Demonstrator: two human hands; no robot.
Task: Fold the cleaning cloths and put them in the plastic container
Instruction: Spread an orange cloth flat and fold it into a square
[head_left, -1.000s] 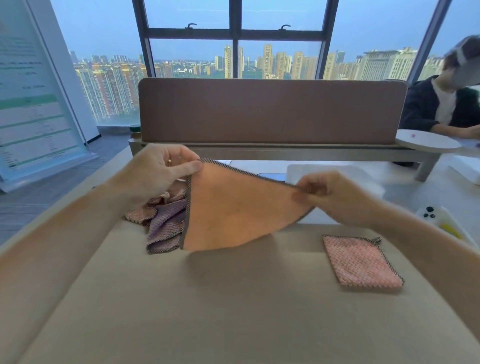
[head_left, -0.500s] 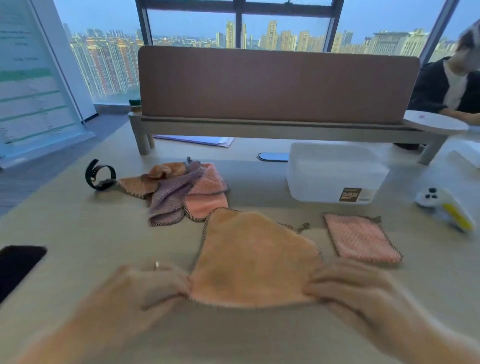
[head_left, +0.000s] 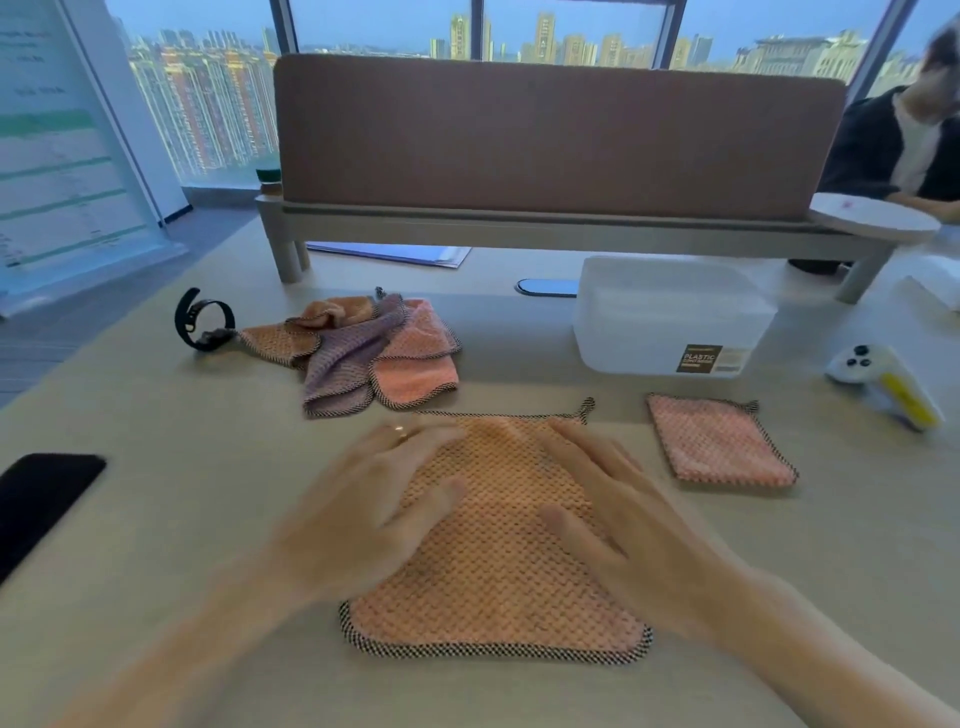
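An orange cleaning cloth (head_left: 496, 566) with a checked dark border lies spread flat on the table in front of me. My left hand (head_left: 374, 499) and my right hand (head_left: 618, 514) rest palm-down on it, fingers apart, both blurred. A folded pink cloth (head_left: 719, 441) lies to the right. A pile of unfolded cloths (head_left: 363, 353), orange, purple and pink, sits at the back left. The translucent plastic container (head_left: 670, 317) stands behind the folded cloth, at the back right.
A black watch (head_left: 202, 319) lies left of the pile and a black phone (head_left: 41, 499) at the left edge. A white and yellow controller (head_left: 883, 379) sits at the right. A brown desk divider (head_left: 556, 135) closes the back; a person sits beyond it at right.
The orange cloth was held up in the air by two corners, then lowered and pulled toward me. Now it lies flat and both hands have let go and press on top.
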